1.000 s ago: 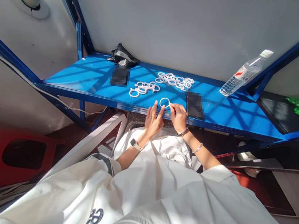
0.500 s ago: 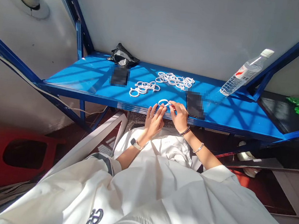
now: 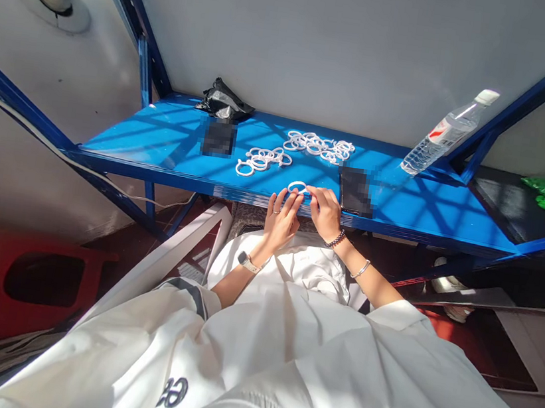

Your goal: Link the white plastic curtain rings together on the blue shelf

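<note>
Both hands meet at the front edge of a blue shelf (image 3: pixel 160 142). Between them is one white plastic ring (image 3: pixel 297 186). My right hand (image 3: pixel 324 212) pinches the ring's right side with curled fingers. My left hand (image 3: pixel 281 217) has its fingers stretched upward, the fingertips touching the ring's left side. Behind lie two heaps of the same white rings: a smaller heap (image 3: pixel 262 160) to the left and a larger heap (image 3: pixel 317 146) farther back.
A dark flat phone (image 3: pixel 356 189) lies just right of my right hand. A blurred dark item (image 3: pixel 218 138) and a crumpled black bag (image 3: pixel 224 105) sit at back left. A water bottle (image 3: pixel 445 134) leans at back right. A red stool (image 3: pixel 25 285) stands on the floor at left.
The ring has tipped and come slightly nearer the shelf edge. My right hand shifted a little left onto it; my left fingertips closed in on the ring.
</note>
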Demonstrator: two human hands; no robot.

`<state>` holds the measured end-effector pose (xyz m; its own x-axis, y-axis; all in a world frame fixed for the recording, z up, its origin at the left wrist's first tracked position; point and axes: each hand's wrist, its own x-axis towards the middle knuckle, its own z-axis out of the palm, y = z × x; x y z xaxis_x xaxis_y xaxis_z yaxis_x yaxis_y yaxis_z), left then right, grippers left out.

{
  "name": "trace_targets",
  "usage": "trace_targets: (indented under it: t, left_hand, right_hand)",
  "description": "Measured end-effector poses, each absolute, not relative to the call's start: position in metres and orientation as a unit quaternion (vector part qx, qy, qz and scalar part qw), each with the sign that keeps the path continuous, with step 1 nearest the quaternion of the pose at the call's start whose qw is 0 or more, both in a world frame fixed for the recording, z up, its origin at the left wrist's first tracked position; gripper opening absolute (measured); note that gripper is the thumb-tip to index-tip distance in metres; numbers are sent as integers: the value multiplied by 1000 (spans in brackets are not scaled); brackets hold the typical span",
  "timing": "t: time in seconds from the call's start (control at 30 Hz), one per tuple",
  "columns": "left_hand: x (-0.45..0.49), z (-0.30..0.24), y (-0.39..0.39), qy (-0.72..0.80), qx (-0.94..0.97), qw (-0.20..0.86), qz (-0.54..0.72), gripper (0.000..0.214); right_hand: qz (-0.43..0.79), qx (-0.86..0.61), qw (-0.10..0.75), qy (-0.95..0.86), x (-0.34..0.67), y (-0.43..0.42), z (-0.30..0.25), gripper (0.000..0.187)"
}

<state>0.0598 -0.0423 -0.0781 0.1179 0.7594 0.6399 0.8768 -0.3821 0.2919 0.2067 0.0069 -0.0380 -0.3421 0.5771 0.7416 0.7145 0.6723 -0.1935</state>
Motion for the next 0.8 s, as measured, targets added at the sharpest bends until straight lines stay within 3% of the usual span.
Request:
trace_targets:
  t: [0.8]
  left_hand:
    - [60, -76, -43, -557, -741, 75, -368, 57]
  right_hand:
    - [-71, -402, 419, -811, 204, 3, -35, 35]
